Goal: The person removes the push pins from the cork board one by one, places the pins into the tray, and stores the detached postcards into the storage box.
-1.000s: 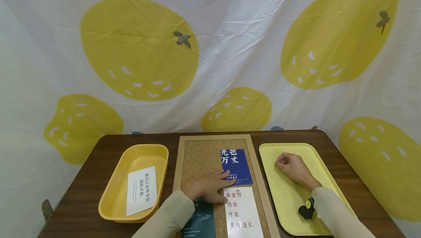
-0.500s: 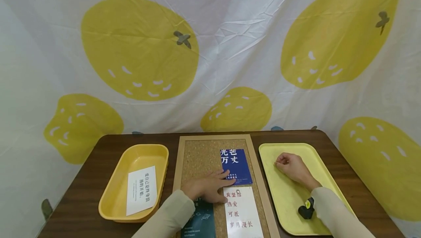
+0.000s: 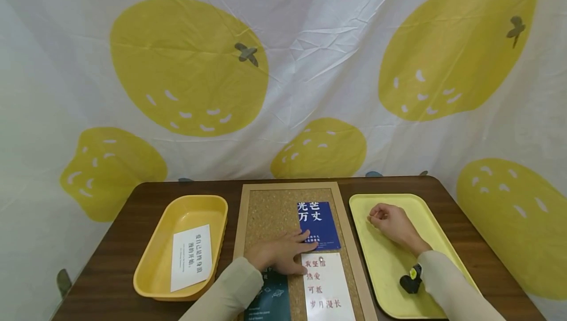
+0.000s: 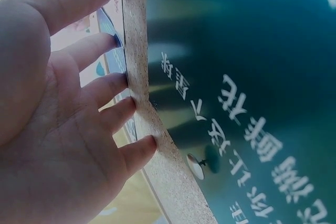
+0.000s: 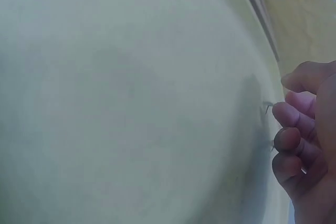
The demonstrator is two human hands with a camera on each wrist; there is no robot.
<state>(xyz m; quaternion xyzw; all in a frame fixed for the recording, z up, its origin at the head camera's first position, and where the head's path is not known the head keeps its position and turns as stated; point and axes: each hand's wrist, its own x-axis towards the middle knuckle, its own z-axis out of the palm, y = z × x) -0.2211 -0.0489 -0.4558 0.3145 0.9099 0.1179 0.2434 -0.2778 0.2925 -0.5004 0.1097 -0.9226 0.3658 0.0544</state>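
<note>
My left hand (image 3: 283,252) lies spread on the corkboard (image 3: 270,208), fingertips touching the cork and reaching over the edge of a blue card (image 3: 321,225). Beneath it is a dark green card (image 4: 236,77) with a thumbtack (image 4: 196,167) stuck in its edge. Close to its thumb, a white card with red writing (image 3: 328,286) bears a tack near its top. Over the yellow tray (image 3: 363,252), my right hand (image 3: 394,225) has its fingers curled. A small metal pin (image 5: 268,106) shows at its fingertips; whether the fingers pinch it is unclear.
At the left stands a deep yellow basket (image 3: 152,262) with a white card (image 3: 191,257) inside. A black device with a yellow spot (image 3: 410,284) sits at the right sleeve. A fruit-patterned curtain (image 3: 283,65) hangs behind the dark wooden table (image 3: 106,262).
The right hand has shifted very slightly left over the tray. The left hand keeps its place on the board, and the cards have not moved.
</note>
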